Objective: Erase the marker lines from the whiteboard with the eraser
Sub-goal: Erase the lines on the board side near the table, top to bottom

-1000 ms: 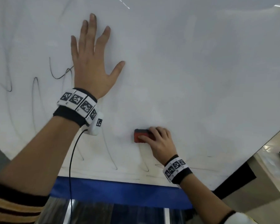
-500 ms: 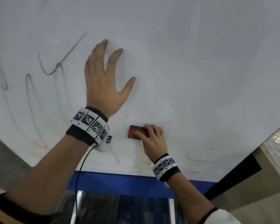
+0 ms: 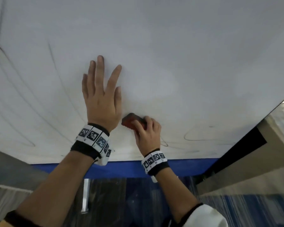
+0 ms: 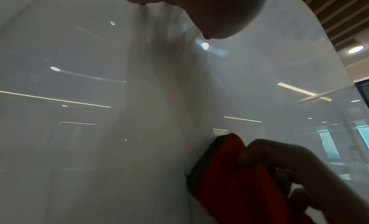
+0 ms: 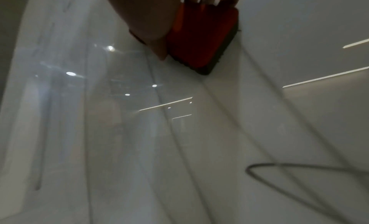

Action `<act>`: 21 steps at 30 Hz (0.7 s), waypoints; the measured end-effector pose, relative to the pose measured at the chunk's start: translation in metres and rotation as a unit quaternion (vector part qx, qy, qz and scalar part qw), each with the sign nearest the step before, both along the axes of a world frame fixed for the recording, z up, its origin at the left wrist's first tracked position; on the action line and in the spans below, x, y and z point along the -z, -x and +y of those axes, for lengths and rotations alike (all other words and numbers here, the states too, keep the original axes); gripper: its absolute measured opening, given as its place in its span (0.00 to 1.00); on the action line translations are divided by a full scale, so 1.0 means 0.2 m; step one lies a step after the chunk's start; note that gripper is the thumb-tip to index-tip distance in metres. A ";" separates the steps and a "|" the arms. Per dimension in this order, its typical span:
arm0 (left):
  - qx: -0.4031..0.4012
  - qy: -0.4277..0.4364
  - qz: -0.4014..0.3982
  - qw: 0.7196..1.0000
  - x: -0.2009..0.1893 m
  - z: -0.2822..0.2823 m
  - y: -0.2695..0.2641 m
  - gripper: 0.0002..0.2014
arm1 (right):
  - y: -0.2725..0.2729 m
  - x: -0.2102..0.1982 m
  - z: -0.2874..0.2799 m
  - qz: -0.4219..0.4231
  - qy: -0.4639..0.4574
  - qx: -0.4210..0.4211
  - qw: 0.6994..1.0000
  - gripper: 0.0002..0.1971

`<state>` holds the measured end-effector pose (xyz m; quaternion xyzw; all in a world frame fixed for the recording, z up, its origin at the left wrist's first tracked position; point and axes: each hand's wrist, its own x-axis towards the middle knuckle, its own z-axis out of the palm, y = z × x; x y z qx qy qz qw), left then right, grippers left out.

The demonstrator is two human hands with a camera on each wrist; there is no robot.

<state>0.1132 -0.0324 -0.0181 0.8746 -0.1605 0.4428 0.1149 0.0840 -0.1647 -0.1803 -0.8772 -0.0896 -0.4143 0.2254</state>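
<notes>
The whiteboard (image 3: 187, 54) fills the head view, with thin dark marker lines (image 3: 192, 136) low on the right and fainter ones (image 3: 23, 102) across the left. My left hand (image 3: 102, 95) lies flat on the board with straight fingers. Just to its lower right, my right hand (image 3: 147, 133) grips the red eraser (image 3: 131, 121) and holds it against the board. The left wrist view shows the eraser (image 4: 229, 180) under curled fingers (image 4: 279, 156). In the right wrist view the eraser (image 5: 201, 38) has its dark felt on the board, and a dark marker loop (image 5: 279, 166) lies below it.
A blue band (image 3: 125, 167) runs under the board's lower edge. A dark strip and a beige surface (image 3: 261, 161) border the board at the right. Blue striped flooring (image 3: 244, 210) lies below.
The view has shifted, so the board's lines sit further left. My left hand has come down and right, close to the eraser, its thumb drawn in. The eraser is now tilted.
</notes>
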 end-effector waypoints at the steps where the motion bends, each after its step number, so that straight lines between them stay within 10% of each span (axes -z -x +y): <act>1: -0.002 -0.001 -0.003 1.000 0.00 0.00 -0.01 0.24 | 0.00 0.01 -0.05 -0.007 -0.010 0.014 1.000 0.25; 4: -0.004 0.011 0.003 1.000 0.02 -0.02 -0.02 0.28 | 0.03 0.07 -0.37 -0.007 -0.185 0.112 0.976 0.28; 10: -0.018 0.022 -0.005 1.000 0.06 -0.08 -0.03 0.39 | -0.03 0.10 -0.76 -0.094 -0.486 0.280 0.822 0.33; 16: -0.038 0.017 -0.019 0.999 0.08 -0.08 -0.06 0.40 | 0.02 0.12 0.09 0.050 -0.200 0.042 0.978 0.27; 21: -0.050 0.010 -0.014 0.999 0.09 -0.08 -0.04 0.39 | 0.04 0.20 -0.11 0.051 -0.250 0.079 0.964 0.26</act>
